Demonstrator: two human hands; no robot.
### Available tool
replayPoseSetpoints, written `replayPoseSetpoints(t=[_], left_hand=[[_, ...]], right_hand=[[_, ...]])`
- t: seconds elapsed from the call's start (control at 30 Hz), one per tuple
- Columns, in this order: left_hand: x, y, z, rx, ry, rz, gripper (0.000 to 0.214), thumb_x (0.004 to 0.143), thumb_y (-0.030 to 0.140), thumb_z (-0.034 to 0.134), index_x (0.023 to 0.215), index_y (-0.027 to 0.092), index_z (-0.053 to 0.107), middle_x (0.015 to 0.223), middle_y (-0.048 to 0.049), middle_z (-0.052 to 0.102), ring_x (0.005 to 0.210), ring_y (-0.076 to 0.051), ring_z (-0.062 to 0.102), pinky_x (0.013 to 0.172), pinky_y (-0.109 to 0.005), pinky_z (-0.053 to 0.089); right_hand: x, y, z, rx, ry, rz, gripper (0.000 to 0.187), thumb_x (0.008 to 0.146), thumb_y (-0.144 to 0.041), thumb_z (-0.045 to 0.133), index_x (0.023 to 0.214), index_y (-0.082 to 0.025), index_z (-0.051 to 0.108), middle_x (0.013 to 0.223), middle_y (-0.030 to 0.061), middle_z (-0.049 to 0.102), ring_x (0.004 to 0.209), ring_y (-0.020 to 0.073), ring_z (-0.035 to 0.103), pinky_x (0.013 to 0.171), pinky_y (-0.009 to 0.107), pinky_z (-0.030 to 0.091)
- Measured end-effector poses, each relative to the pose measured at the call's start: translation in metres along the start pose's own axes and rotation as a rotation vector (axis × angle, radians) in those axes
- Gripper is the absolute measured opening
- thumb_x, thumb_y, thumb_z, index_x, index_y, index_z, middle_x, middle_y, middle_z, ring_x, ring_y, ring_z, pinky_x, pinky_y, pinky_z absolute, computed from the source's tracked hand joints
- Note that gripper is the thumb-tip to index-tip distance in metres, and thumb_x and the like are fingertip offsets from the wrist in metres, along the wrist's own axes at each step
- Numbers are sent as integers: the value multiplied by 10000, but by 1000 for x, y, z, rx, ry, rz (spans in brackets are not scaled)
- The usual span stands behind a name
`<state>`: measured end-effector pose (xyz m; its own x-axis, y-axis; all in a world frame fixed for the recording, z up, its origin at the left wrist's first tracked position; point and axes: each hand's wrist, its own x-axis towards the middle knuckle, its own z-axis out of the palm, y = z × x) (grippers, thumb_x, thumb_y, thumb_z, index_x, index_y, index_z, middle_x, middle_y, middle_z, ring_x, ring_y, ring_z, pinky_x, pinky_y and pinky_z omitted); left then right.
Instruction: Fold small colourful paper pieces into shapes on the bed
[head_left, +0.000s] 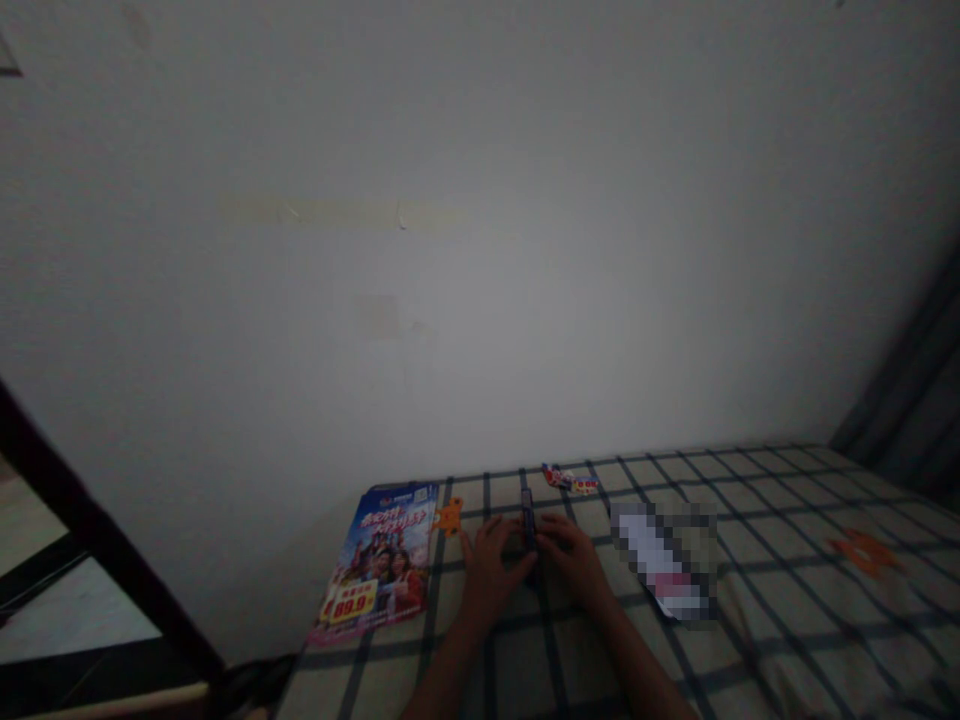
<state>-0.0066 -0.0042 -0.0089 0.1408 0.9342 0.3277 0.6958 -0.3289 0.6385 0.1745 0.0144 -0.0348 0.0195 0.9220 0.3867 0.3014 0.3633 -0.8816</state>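
Both of my hands meet over the checked cloth around a narrow dark strip (528,515), which looks like tightly folded printed paper. My left hand (491,558) has its thumb and fingers at the strip's left side and lower end. Against its right side press the curled fingers of my right hand (571,552). The strip points away from me, and its near end is partly hidden by my fingers. Just left of my left hand is a pile of glossy printed flyers (386,570). Beyond my right hand lies a small crumpled or folded piece of colourful printed paper (574,481).
A checked cloth (517,660) covers the surface, which meets a plain wall (495,300) at the back. Right of my hands is a pixelated pale item (660,565). An orange figure (448,516) shows beside the flyers. A dark curtain (911,370) hangs at the right.
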Motion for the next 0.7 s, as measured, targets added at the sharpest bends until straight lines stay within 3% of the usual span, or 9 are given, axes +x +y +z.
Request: replayPoseSetpoints(t=[0.37, 0.7], left_hand=[[2, 3, -3, -18, 34, -49, 422, 782, 314, 678, 1203, 304, 642, 1308, -40, 651, 1338, -297, 479, 1181, -682, 32], [2, 6, -9, -81, 32, -47, 460, 773, 260, 608, 1232, 288, 626, 1305, -58, 648, 1308, -299, 506, 1183, -680, 24]], right_hand=[[0, -2, 0, 36, 63, 4, 450, 777, -642, 661, 936, -237, 776, 1077, 118, 723, 1036, 284, 667, 963, 459, 519], [0, -8, -2, 22, 90, -12, 355, 814, -541, 637, 932, -229, 758, 1008, 96, 729, 973, 267, 678, 890, 417, 553]])
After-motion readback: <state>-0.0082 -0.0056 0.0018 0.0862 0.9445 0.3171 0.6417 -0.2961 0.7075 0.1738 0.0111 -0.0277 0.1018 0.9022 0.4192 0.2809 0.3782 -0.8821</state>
